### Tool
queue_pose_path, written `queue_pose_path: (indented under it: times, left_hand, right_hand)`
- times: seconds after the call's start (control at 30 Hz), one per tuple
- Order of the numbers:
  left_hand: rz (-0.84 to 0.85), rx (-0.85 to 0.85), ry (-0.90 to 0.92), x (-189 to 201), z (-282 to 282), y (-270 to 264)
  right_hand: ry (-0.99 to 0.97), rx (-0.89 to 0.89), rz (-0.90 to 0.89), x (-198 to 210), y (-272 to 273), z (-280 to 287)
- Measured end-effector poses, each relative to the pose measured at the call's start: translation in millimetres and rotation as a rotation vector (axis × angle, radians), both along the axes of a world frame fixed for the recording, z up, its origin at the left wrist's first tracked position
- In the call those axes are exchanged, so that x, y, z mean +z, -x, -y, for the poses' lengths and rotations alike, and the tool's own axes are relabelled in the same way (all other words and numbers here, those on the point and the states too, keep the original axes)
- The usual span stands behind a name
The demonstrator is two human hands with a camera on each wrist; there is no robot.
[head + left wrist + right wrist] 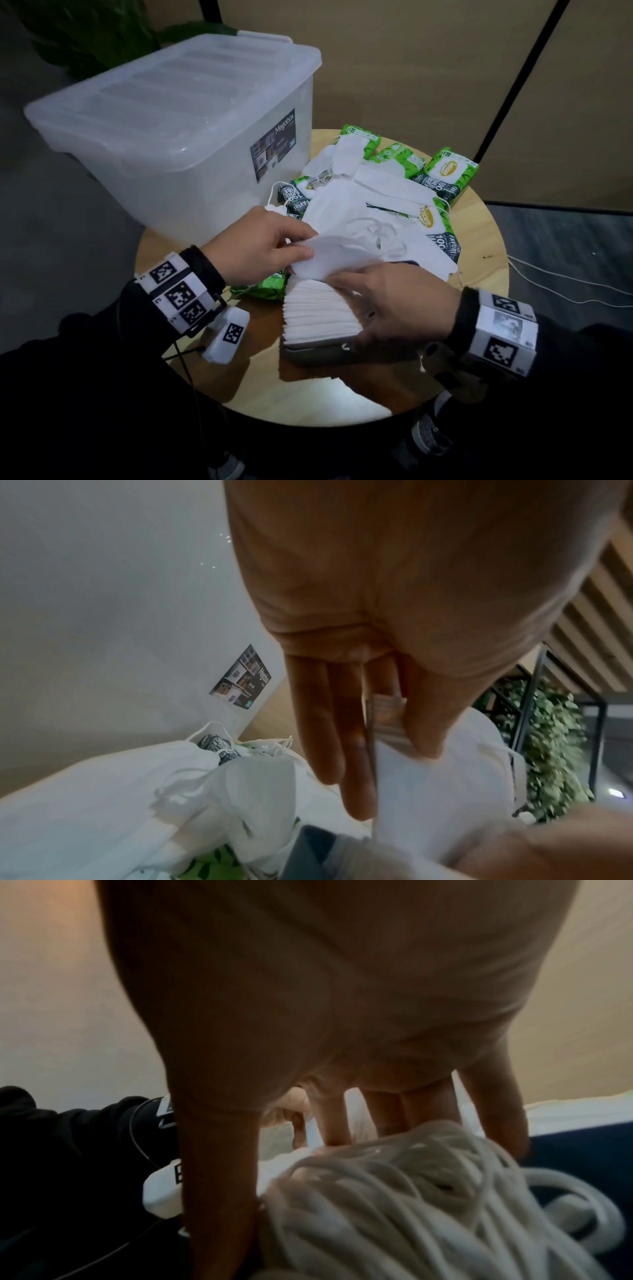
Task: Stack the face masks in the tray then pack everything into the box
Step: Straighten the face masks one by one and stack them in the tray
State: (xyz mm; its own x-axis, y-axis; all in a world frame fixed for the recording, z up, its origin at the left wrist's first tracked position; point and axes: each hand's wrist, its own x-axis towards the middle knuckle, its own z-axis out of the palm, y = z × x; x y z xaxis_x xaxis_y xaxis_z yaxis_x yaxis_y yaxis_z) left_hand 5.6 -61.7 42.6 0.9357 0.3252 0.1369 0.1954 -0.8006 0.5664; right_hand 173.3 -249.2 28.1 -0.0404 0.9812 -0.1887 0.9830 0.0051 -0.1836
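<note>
A grey tray (pixel 318 354) sits at the table's near side with a stack of white face masks (pixel 315 315) in it. Just above the stack's far end, my left hand (pixel 305 245) pinches one white mask (pixel 337 255) between thumb and fingers; the left wrist view shows the same pinch on this mask (pixel 428 804). My right hand (pixel 356 298) lies over the right end of the stack. Its straight fingers (pixel 383 1110) press on the bundled ear loops (pixel 394 1191). A heap of loose masks (pixel 359 205) lies beyond the tray. The clear lidded box (pixel 171 130) stands at the back left, shut.
Several green wipe packs (pixel 448 171) lie under and around the loose masks, one (pixel 263 287) right beside the tray's left corner. The round wooden table (pixel 308 394) has bare wood at its near edge. White cables (pixel 565 281) trail on the floor to the right.
</note>
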Motion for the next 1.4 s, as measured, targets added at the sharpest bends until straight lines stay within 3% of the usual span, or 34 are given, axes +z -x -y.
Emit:
queue_pose_path:
  times: [0.17,0.23,0.4,0.5,0.57,0.67,0.8,0.93,1.1,1.27,1.4]
  left_hand:
    - [-0.26,-0.077,-0.457,-14.6,7.4,-5.7]
    - [-0.251,-0.11,-0.538,-15.9,10.5,-9.8]
    - [-0.08,-0.052,-0.402,-15.8,1.4,-9.7]
    - [-0.158,-0.043,-0.371,-25.2,-0.6,-11.4]
    - [-0.14,-0.047,-0.304,-25.3,-2.5,-11.5]
    - [-0.029,-0.074,-0.2,-20.5,-3.2,-11.6]
    - [0.015,-0.122,-0.227,-24.9,-3.7,-12.0]
    - [-0.049,-0.122,-0.247,-31.5,-9.1,-11.2]
    - [-0.135,-0.157,-0.333,-26.7,-12.3,-11.4]
    - [-0.202,-0.188,-0.338,-29.8,-10.4,-14.7]
    - [-0.217,-0.145,-0.283,-26.8,-16.1,-13.2]
  right_hand:
    - [0.032,-0.001,-0.001,-1.5,-5.7,-0.1]
    - [0.054,-0.011,-0.101,-1.6,-9.4,0.0]
    - [0.023,-0.107,-0.307,7.5,-28.9,-3.0]
    - [-0.136,-0.232,-0.403,11.7,-39.4,-8.6]
    - [-0.254,-0.245,-0.363,11.4,-44.0,-13.5]
    - [-0.114,-0.115,-0.27,10.0,-45.8,-20.7]
    - [0.044,-0.04,-0.238,4.3,-44.9,-25.4]
    - [-0.082,-0.096,-0.188,7.3,-47.9,-24.3]
    - [0.039,-0.289,-0.273,8.2,-55.9,-11.9]
    - [0.06,-0.433,-0.42,17.2,-64.5,0.5]
    - [-0.148,-0.575,-0.718,25.7,-61.8,8.2]
